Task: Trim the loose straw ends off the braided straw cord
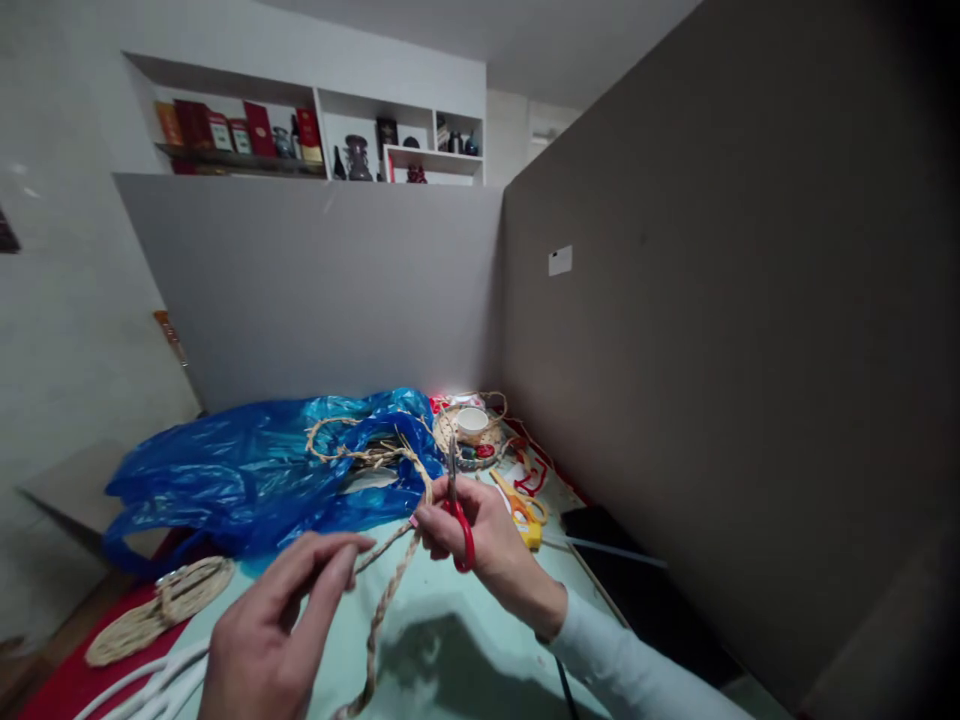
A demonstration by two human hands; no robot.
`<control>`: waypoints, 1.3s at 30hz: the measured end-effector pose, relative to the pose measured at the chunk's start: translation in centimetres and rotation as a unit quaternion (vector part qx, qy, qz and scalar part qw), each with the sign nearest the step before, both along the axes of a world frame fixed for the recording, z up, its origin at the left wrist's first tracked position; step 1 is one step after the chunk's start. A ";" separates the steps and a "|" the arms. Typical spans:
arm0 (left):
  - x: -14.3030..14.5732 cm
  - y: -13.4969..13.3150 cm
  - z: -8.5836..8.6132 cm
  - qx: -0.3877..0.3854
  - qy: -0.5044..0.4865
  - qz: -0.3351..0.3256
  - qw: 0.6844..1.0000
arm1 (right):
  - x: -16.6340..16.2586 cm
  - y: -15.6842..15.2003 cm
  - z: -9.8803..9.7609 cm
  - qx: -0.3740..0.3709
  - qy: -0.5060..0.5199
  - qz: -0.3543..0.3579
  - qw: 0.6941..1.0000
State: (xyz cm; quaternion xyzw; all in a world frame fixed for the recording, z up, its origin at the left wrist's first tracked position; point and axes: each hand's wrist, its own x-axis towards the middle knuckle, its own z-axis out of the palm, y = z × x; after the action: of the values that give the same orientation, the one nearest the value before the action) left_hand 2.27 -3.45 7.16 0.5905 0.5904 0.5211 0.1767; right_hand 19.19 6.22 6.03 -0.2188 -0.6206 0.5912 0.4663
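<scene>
On my head-cam feed, the work surface is a pale green table (450,592), smooth, w/ a hand-shaped shadow across its near part. A grey partition (330,280) stands at the back; a darker partition (720,300) runs along the R side, w/ a small white label (560,261). Above the back one, a white wall recess (322,125) holds boxes and vases.

Materials, L to R: woven sole-shaped piece (161,612), flat and oval, coarse straw texture, near smooth white cords (154,688); blue bag (240,460), thin, glossy, crumpled plastic; white bowl (472,421), round; yellow-handled scissors (525,503), lying near a dark flat panel (652,590).

Work item: straw braid (386,600), ropy, plaited, rough; I see it run from the near table edge up to the R hand, btwn both hands, w/ loose ends spreading over the bag side. A thin twisted strand (384,547) slants btwn the hands.

Hand status: left hand (277,620) pinches the strand's lower end, thumb vs. fingers. Right hand (480,540) grips the braid at the fingertips and also retains red-handled scissors (464,540), metal blades pointing up. Finger placement in the handle loops: cannot confirm.
</scene>
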 end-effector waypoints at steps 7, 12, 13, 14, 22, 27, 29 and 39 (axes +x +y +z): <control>1.6 3.7 2.2 -0.136 -0.326 -0.120 0.928 | 0.0 -1.2 0.1 0.167 -0.115 0.000 0.979; 1.8 3.4 3.0 -0.160 -0.418 -0.182 0.875 | 0.1 -1.6 0.0 0.155 -0.115 0.033 0.981; 1.6 3.2 3.1 -0.163 -0.436 -0.191 0.864 | 0.2 -1.6 0.0 0.137 -0.102 0.043 0.984; 1.5 3.1 3.2 -0.164 -0.448 -0.197 0.856 | 0.2 -1.5 -0.1 0.116 -0.088 0.052 0.988; 1.6 2.9 3.6 -0.131 -0.417 -0.204 0.876 | 0.2 -0.5 0.2 -0.018 -0.044 0.032 0.998; 1.5 3.4 3.6 -0.118 -0.351 -0.200 0.907 | -0.1 -0.2 1.4 0.010 -0.061 0.052 0.997; 1.3 3.5 3.2 -0.112 -0.318 -0.193 0.921 | -0.2 0.0 1.5 0.011 -0.055 0.052 0.997; 1.3 3.3 3.0 -0.164 -0.174 -0.172 0.956 | 0.1 1.3 2.0 -0.089 -0.014 0.136 0.987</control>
State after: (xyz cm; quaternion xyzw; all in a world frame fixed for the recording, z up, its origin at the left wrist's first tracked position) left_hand 3.60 -0.19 10.11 0.5463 0.5177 0.4733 0.4577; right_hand 19.26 7.55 8.05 -0.1816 -0.5956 0.6990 0.3517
